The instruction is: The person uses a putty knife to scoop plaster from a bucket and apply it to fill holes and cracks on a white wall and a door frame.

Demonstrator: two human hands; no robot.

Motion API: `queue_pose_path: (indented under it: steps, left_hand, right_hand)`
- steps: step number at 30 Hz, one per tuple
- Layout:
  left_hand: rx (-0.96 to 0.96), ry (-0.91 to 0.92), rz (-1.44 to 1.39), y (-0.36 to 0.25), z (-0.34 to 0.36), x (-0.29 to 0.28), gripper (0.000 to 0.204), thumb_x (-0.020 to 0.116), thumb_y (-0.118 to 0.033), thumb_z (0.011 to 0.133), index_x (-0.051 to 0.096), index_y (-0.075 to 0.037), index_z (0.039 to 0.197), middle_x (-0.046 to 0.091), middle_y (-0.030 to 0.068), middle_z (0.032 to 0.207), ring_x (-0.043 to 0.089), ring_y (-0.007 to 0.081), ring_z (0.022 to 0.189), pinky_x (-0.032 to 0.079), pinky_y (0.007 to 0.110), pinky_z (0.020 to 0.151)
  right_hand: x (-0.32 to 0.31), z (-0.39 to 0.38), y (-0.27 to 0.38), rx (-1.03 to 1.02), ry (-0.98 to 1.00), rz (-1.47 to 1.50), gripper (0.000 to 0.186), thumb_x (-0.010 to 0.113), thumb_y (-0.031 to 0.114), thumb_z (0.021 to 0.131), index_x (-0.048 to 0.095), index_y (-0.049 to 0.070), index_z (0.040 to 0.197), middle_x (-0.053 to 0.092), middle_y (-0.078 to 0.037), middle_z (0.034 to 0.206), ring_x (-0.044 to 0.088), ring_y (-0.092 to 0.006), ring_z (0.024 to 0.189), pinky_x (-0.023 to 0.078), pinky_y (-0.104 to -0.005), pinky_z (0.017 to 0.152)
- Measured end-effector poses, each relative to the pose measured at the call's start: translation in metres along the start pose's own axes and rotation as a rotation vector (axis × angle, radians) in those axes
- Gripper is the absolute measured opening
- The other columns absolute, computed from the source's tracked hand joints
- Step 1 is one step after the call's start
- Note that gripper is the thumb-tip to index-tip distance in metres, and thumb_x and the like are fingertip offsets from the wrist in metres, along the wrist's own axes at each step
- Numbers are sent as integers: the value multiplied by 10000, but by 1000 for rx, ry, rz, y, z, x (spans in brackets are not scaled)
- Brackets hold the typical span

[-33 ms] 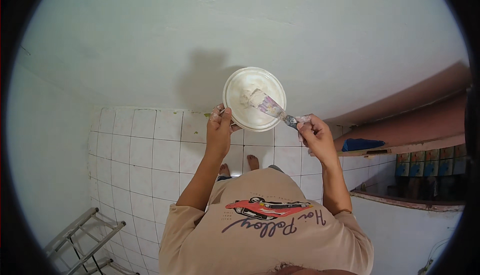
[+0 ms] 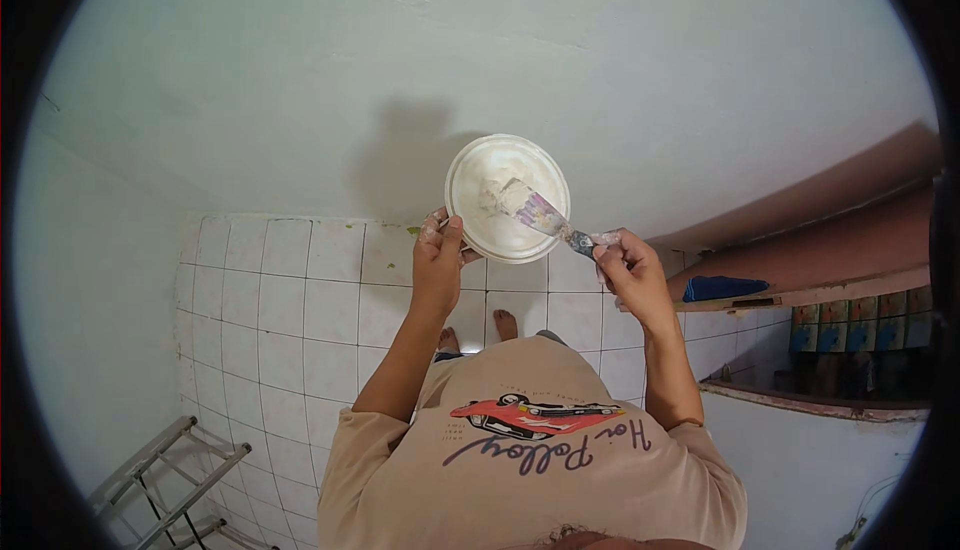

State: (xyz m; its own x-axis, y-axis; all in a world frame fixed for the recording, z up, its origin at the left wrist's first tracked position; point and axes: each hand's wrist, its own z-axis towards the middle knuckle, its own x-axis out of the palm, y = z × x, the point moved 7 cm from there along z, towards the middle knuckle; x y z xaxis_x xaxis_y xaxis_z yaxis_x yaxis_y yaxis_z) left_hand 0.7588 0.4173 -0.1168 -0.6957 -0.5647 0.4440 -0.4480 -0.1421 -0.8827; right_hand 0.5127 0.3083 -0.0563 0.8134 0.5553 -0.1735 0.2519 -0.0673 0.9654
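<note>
My left hand (image 2: 438, 258) grips the lower left rim of a round white bucket lid (image 2: 461, 222), thumb on top and fingers beneath. A small mound of off-white paste, like wall putty (image 2: 493, 193), lies near the lid's middle. In my right hand (image 2: 632, 268) is a putty knife (image 2: 540, 214) with a dark, smeared handle and a stained blade. The blade slants up and left across the lid, its tip at the paste and coated with it. White residue marks the fingers of both hands.
A pale wall (image 2: 300, 80) rises ahead, above a white tiled floor (image 2: 275, 300). A metal ladder (image 2: 180, 470) stands at lower left. To the right, a reddish-brown door (image 2: 830, 240) juts out, with a blue cloth (image 2: 725, 289) by its edge and a doorway beyond.
</note>
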Motion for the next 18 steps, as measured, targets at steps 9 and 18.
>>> queue_pose_path:
  steps: [9,18]
  left_hand:
    - [8,48,-13,-6,-8,-1,375,496,-212,1040,446,40,1313,660,125,1138,692,162,970,612,338,813]
    - [-9,58,-3,-16,-5,-3,391,503,-212,1038,428,43,1325,662,123,1125,690,158,956,610,350,817]
  right_hand:
    - [-5,-10,19,-31,-64,14,152,651,155,930,610,31,852,534,24,620,445,-41,558,343,-234,498]
    - [-10,-11,39,-105,-124,-126,130,655,149,924,633,36,865,538,25,622,450,-43,566,352,-235,519]
